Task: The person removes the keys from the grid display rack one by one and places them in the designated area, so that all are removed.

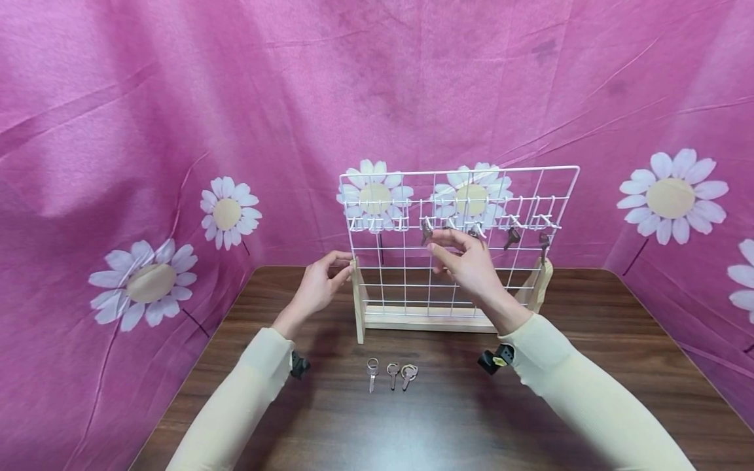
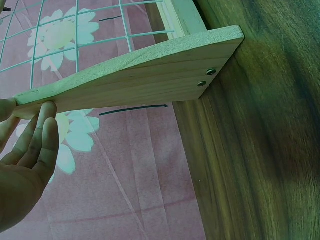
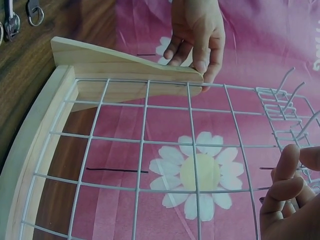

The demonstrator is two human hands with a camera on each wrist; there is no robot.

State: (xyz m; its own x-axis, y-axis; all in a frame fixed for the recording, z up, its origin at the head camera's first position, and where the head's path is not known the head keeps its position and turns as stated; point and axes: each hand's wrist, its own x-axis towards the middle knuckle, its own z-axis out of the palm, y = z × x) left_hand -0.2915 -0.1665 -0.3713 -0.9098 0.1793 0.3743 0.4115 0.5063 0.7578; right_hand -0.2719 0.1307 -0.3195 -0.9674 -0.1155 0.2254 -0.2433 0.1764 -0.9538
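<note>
A white wire grid rack stands in a wooden frame, with several keys hanging from hooks along its upper part. My left hand grips the top of the left wooden side piece; in the left wrist view thumb and fingers lie on either side of the wood. My right hand is raised before the grid, its bent thumb and forefinger beside the leftmost hung key. Whether they hold it is not clear. The right wrist view shows the right hand's curled fingers close to the hooks.
Three keys with rings lie on the brown table in front of the rack: a left one, a middle one and a right one. Behind the rack hangs a pink cloth with white flowers.
</note>
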